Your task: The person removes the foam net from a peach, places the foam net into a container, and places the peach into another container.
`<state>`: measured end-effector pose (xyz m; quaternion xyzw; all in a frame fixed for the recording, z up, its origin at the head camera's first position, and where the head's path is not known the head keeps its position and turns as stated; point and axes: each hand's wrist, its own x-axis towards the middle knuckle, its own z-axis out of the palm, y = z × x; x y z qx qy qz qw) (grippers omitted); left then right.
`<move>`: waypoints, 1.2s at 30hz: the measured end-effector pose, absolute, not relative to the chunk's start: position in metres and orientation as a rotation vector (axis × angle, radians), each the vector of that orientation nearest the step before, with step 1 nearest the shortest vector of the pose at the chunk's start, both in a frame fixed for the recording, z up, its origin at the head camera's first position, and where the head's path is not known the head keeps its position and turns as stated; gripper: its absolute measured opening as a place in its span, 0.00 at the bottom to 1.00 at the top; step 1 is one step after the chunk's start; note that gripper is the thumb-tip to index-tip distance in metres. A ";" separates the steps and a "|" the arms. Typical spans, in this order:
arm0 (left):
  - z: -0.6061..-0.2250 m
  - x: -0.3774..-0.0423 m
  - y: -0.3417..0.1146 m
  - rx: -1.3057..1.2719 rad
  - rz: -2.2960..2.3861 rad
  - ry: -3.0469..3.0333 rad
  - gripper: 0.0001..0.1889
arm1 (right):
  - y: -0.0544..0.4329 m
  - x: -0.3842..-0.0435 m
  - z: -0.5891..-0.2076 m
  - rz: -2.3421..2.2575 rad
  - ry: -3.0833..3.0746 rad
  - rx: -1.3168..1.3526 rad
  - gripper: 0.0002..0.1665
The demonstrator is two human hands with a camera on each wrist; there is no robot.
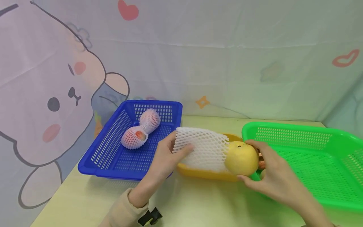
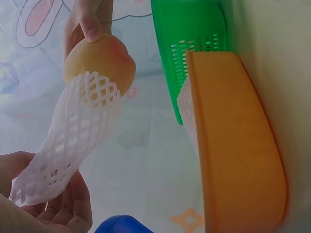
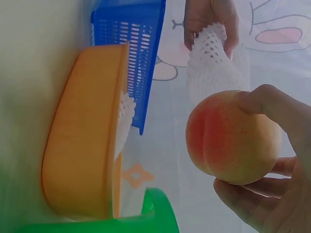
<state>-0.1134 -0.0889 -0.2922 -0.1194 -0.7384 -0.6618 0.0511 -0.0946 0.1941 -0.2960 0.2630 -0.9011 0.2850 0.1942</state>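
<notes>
My left hand [image 1: 165,156] holds the closed-in end of a white foam net sleeve [image 1: 201,149], thumb on its near side. In my right hand [image 1: 273,173] is a yellow peach [image 1: 241,158], gripped between thumb and fingers. The right wrist view shows a red blush and a crease on the peach [image 3: 233,138]. The sleeve's wide mouth meets the peach, and in the left wrist view its edge [image 2: 99,90] overlaps the lower part of the fruit. Both hands are raised over a yellow-orange tub [image 1: 204,175], which the sleeve partly hides.
At left stands a blue basket [image 1: 96,171] with two netted peaches [image 1: 134,138] inside. A green basket [image 1: 312,164] is at right, with fruit [image 1: 261,164] partly hidden behind my right hand. White foam netting [image 3: 124,119] shows at the tub's rim. A printed cloth hangs behind the table.
</notes>
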 end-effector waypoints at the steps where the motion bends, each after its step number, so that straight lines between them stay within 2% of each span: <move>1: -0.292 -0.114 -0.089 -0.369 -2.000 -2.247 0.20 | 0.196 -0.095 -0.296 0.781 -2.530 0.731 0.52; 5: -0.294 -0.116 -0.090 -0.392 -1.914 -2.252 0.19 | 0.202 -0.097 -0.294 0.739 -2.537 0.717 0.51; 10: -0.296 -0.117 -0.086 -0.438 -1.524 -2.295 0.08 | 0.212 -0.099 -0.292 0.645 -2.532 0.704 0.51; 17: -0.300 -0.119 -0.080 -0.541 -0.949 -2.247 0.10 | 0.225 -0.101 -0.289 0.539 -2.591 0.648 0.49; 24: -0.303 -0.124 -0.076 -0.640 -0.437 -2.215 0.17 | 0.235 -0.101 -0.283 0.555 -2.713 0.578 0.50; 36: -0.310 -0.140 -0.062 -0.668 -0.068 -2.144 0.12 | 0.265 -0.109 -0.283 0.483 -2.787 0.498 0.51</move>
